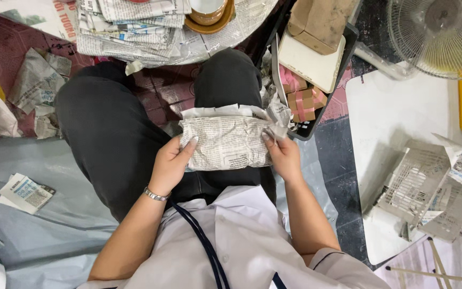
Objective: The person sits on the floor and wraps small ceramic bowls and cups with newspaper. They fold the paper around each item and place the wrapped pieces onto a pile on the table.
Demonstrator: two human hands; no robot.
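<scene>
I sit with a newspaper-wrapped bundle resting on my right thigh. My left hand grips the bundle's left end, thumb on top. My right hand holds its right end, pinching the crumpled paper folds there. What the newspaper covers is hidden. A silver bracelet is on my left wrist.
A stack of newspapers and a brown bowl lie ahead. A black tray with pink and tan blocks, a white slab and a brown box sits to the right. A fan, a white board and a white basket stand at right. Crumpled papers lie left.
</scene>
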